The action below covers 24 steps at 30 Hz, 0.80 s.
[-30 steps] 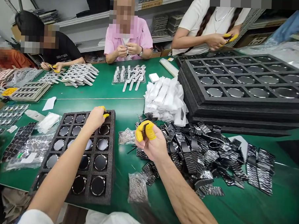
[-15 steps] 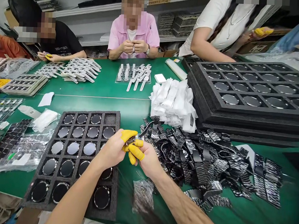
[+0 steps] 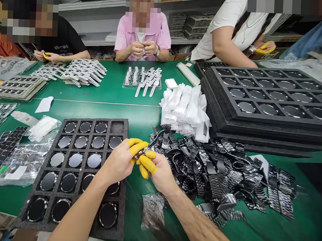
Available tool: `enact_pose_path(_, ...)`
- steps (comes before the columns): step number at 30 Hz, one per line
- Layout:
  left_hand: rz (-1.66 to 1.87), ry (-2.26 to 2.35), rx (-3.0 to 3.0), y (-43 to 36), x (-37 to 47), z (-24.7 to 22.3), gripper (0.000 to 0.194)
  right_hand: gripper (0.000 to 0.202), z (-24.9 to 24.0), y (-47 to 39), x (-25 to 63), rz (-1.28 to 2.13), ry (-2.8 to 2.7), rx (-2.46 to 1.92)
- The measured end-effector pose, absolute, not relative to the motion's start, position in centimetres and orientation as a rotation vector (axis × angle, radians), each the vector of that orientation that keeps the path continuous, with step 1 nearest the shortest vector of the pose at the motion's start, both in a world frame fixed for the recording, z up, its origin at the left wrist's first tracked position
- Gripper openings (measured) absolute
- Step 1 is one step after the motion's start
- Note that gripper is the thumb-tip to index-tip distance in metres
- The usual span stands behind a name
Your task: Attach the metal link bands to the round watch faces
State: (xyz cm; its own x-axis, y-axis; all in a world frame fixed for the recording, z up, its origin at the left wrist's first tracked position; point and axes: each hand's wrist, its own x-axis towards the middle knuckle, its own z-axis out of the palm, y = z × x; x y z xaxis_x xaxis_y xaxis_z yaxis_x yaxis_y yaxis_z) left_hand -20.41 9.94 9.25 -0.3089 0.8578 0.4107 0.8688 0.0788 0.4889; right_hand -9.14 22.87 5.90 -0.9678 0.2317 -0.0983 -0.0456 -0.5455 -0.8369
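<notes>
Since the frame a second ago, the left hand (image 3: 119, 161) has come off the far right cell of the foam tray (image 3: 116, 218) and met the right hand (image 3: 155, 170) over the tray's right edge; against the half-second frame, both hands have barely shifted.

Both hands wear yellow fingertip covers (image 3: 147, 164). Between them sits a small watch case (image 3: 140, 153), pinched from the left by the left thumb and forefinger and from the right by the right fingertips. Each grip is narrow and closed on this part. Whether a strap piece is also held there cannot be told.

The foam tray lies on the green surface (image 3: 119, 94), near and left of centre. Most of its cells hold round watch cases; the far right cell (image 3: 117, 127) is vacant.

Right of the hands, a pile of black strap pieces (image 3: 214, 172) spreads across the surface. Far of that pile lies a heap of white wrapped items (image 3: 185, 109). A stack of black foam trays (image 3: 265, 100) stands at the far right. A small clear bag of pins (image 3: 151, 210) lies near, just beside the right forearm.

Three other people sit along the far side, each with hands closed on small parts. White straps (image 3: 145, 80) lie before the middle person.
</notes>
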Motion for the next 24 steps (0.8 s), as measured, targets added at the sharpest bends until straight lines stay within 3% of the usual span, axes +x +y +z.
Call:
enact_pose_path(4,-1.098,-2.346,-1.807,9.9,-20.2,9.4,0.069,0.053,5.9,22.5,-9.3,2.677,-1.211,-0.395)
enact_pose_path(9,-1.452,-2.206,-1.951,10.0,-19.9,10.2,0.052,0.051,6.1,22.4,-9.1,2.612,-1.262,-0.387)
enact_pose_path(18,-1.622,-2.238,-1.873,10.5,-19.4,9.5,0.031,0.048,6.1,22.5,-8.9,2.623,-1.294,-0.34)
enact_pose_path(24,-1.625,-2.202,-1.92,10.5,-19.5,9.7,0.036,0.045,6.0,22.8,-8.8,2.602,-1.334,-0.338)
